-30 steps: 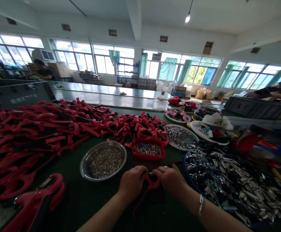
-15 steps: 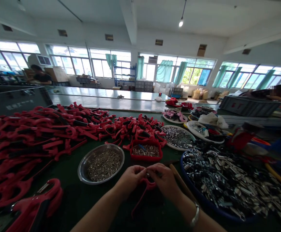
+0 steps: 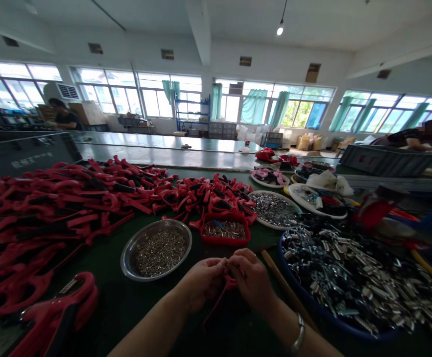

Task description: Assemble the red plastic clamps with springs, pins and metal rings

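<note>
My left hand (image 3: 203, 281) and my right hand (image 3: 251, 280) meet over the green table (image 3: 134, 307) near its front edge, both closed on one red plastic handle piece (image 3: 231, 283). Its thin red arm hangs down between my wrists. My fingertips pinch together at the top of the piece; whether a small metal part sits there is hidden. A bracelet circles my right wrist. Just beyond my hands stand a steel bowl of small metal parts (image 3: 157, 250) and a red tray of small metal parts (image 3: 225, 230).
A big heap of red handles (image 3: 63, 203) fills the left and middle. A blue basin of shiny metal parts (image 3: 349, 282) sits at right, with a wooden stick (image 3: 286, 290) beside it. White plates (image 3: 275, 210) stand farther back. Other people work at far left and far right.
My hands have drawn closer together on the red piece, the right hand shifting left. The view has tilted slightly.
</note>
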